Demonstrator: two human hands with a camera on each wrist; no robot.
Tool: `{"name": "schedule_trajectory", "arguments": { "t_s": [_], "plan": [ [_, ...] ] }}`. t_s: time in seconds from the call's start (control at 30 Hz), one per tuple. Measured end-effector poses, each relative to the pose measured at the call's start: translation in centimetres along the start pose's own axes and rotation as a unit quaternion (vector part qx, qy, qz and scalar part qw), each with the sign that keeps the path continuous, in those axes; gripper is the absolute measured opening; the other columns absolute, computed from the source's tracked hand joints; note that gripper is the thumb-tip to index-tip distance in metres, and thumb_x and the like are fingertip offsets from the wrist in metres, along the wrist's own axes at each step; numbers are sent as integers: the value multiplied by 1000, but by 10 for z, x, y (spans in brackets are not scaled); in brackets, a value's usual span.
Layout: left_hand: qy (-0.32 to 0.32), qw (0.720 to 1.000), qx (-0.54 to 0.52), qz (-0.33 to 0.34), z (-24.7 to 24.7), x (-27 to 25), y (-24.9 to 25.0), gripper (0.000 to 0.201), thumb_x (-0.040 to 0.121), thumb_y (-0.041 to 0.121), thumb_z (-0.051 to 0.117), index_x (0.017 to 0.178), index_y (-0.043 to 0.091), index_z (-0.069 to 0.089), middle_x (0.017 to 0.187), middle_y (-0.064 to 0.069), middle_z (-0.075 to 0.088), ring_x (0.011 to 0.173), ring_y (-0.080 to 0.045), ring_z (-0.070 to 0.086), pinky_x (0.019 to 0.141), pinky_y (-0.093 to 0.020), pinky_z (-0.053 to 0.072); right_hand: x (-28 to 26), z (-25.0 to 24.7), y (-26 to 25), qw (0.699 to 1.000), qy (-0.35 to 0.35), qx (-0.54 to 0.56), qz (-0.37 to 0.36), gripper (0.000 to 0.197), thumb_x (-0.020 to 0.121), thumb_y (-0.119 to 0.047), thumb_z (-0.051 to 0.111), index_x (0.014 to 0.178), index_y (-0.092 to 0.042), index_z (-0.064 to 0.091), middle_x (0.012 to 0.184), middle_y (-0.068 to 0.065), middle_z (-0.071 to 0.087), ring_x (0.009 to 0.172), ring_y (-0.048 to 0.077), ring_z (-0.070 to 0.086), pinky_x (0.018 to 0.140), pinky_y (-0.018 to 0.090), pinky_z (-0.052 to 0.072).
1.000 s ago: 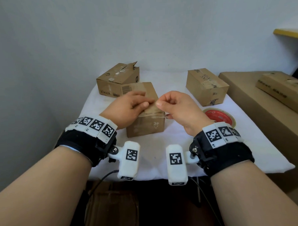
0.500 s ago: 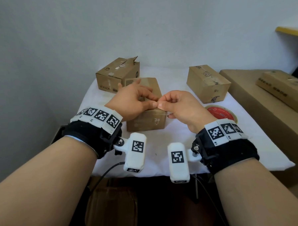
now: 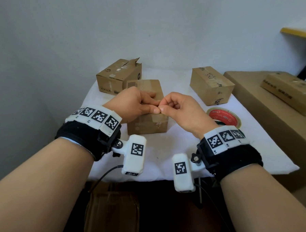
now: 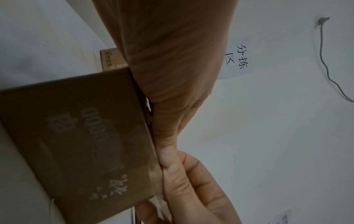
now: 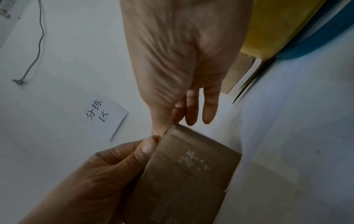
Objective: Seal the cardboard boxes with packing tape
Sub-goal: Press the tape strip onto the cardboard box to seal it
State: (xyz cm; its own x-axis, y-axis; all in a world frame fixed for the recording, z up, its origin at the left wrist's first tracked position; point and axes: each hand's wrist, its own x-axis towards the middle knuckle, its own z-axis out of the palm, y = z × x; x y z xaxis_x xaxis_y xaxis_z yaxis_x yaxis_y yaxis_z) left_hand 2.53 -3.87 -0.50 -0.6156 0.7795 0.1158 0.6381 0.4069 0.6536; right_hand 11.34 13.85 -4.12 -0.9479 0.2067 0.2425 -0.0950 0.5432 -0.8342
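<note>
Item: middle box (image 3: pixel 147 123), standing near the front of the white-covered tabletop (image 3: pixel 177 146), is being worked at its top front edge. A strip of clear tape (image 4: pixel 156 178) is being laid over that edge and down the front face. The left hand (image 3: pixel 132 106) is being rested on the box top, thumb and forefinger pinching at the edge; the right hand (image 3: pixel 182 109) is being held just beside it, its fingers (image 5: pixel 161 127) pinching the same spot, thumbs touching. What exactly is being pinched, most likely the tape end, cannot be told for certain. Tape roll (image 3: pixel 224 116) is lying flat to the right. Rear left box (image 3: pixel 119 76), flap torn and raised, is judged unsealed; right box (image 3: pixel 211 85) appears closed, its sealing uncertain. Progress is being judged as early.
</note>
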Motion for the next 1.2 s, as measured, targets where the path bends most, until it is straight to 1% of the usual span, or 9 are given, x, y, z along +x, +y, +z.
{"name": "schedule_trajectory", "arguments": {
  "t_s": [0.13,0.2,0.3,0.37,0.5,0.7,0.87,1.03,1.2],
  "plan": [
    [-13,998,53,-5,-3,1,4,33,88,30,73,121,33,70,151,2,47,137,3,38,108,-13,24,-1,-3,-1,999,3,-24,-36,10,91,-17,73,84,-23,71,93,16,67,78,10,53,84,41,51],
    [-25,995,92,4,-4,2,7,33,89,31,72,122,34,70,151,2,48,138,4,36,111,-18,24,-1,-5,-1,999,-8,-28,-44,10,91,-16,74,85,-23,71,94,16,68,79,11,54,84,39,51],
    [-40,992,114,17,-5,1,9,32,92,31,69,124,35,69,151,2,48,124,20,26,107,-15,22,-2,-8,0,998,-20,-29,-51,8,91,-16,74,87,-22,72,95,13,70,81,10,56,84,32,50],
    [-44,992,120,18,-6,0,9,33,93,32,68,125,36,67,152,3,47,117,23,24,105,-14,20,-2,-9,1,998,-20,-26,-57,7,91,-16,75,88,-22,73,95,11,71,82,12,58,85,32,50],
    [-35,990,137,9,-6,-1,12,32,92,35,68,124,38,68,151,5,48,136,11,31,110,-20,26,-1,-6,6,996,-16,-44,-71,2,90,-26,73,90,-28,72,97,8,69,87,16,60,88,36,52],
    [9,985,171,17,1,2,16,33,90,28,68,123,32,71,142,-2,58,138,4,37,102,-15,29,-1,-3,15,994,4,-63,-89,15,85,-44,66,90,-30,69,98,3,66,87,8,58,85,29,50],
    [15,984,176,37,4,1,14,33,91,25,66,124,30,71,133,-7,65,137,6,36,95,-10,29,-2,-4,20,992,9,-70,-103,12,89,-38,68,93,-27,70,97,3,64,89,5,56,86,25,46],
    [26,982,182,49,6,0,11,33,91,25,65,123,27,72,126,-9,69,139,0,40,105,-21,37,-5,-3,20,991,12,-83,-109,9,93,-34,69,96,-26,70,99,3,63,92,3,56,86,21,45],
    [22,982,180,52,8,-1,9,32,91,22,64,121,25,72,118,-7,73,138,2,38,103,-16,32,-10,-5,16,985,19,-120,-122,7,95,-29,68,100,-24,69,101,-1,57,91,2,57,87,22,47]
  ]
}}
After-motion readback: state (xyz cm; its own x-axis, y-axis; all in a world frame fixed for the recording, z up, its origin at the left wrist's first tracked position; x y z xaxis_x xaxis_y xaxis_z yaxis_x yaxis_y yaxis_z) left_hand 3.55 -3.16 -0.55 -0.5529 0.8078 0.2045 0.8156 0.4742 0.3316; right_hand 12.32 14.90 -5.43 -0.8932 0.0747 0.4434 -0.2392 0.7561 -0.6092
